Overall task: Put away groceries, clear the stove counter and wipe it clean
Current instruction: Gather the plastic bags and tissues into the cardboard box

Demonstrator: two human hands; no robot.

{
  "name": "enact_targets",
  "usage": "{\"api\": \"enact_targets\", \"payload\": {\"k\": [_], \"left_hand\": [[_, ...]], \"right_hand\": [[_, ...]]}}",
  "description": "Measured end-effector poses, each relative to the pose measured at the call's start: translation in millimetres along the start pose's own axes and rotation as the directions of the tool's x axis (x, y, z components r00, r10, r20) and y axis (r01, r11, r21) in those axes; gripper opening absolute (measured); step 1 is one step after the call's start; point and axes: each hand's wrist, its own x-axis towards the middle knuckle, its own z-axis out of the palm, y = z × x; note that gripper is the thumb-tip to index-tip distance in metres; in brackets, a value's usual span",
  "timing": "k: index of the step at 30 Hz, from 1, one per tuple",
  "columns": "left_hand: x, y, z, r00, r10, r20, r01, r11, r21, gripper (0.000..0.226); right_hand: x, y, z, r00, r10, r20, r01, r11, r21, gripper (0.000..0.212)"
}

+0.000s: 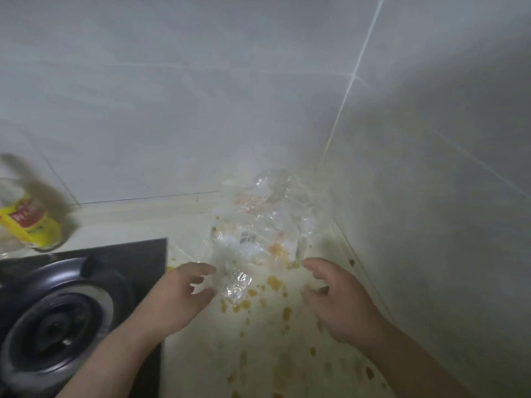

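Note:
A crumpled clear plastic bag (267,225) with red print and something orange inside lies on the pale counter (201,354) in the tiled corner. My left hand (178,297) reaches toward the bag's near left edge with its fingers spread and loosely bent, the fingertips at or just short of the plastic. My right hand (339,300) hovers at the bag's near right side, fingers relaxed and holding nothing. Orange-yellow stains (273,282) are spattered over the counter between and below my hands.
A black gas stove (71,311) with a round burner fills the lower left. A bottle with a yellow and red label (28,222) stands behind it at the far left, blurred. Grey tiled walls (431,168) close in the back and the right.

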Motion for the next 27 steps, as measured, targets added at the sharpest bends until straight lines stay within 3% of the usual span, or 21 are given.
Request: {"api": "enact_targets", "payload": {"k": [4, 7, 12, 15, 23, 27], "left_hand": [[47, -11, 8, 0.997, 0.015, -0.077, -0.014, 1.000, 0.018, 0.048], [73, -8, 12, 0.996, -0.002, -0.093, 0.008, 0.998, 0.064, 0.076], [108, 4, 18, 0.963, -0.229, -0.142, 0.260, 0.927, 0.269, 0.101], [118, -2, 27, 0.944, -0.308, -0.115, 0.325, 0.930, 0.171, 0.110], [126, -6, 42, 0.927, -0.322, -0.190, 0.340, 0.938, 0.068, 0.086], [134, -10, 48, 0.929, -0.287, -0.232, 0.287, 0.957, -0.034, 0.068]], "right_hand": [[52, 7, 5, 0.997, -0.062, -0.053, 0.059, 0.997, -0.051, 0.047], [89, 8, 9, 0.978, -0.174, -0.117, 0.161, 0.980, -0.118, 0.053], [141, 7, 17, 0.982, -0.182, -0.049, 0.173, 0.972, -0.159, 0.072], [159, 4, 23, 0.988, -0.157, 0.009, 0.156, 0.973, -0.168, 0.078], [187, 6, 30, 0.974, -0.224, -0.026, 0.208, 0.937, -0.282, 0.072], [190, -2, 33, 0.963, -0.228, 0.141, 0.262, 0.911, -0.317, 0.104]]}}
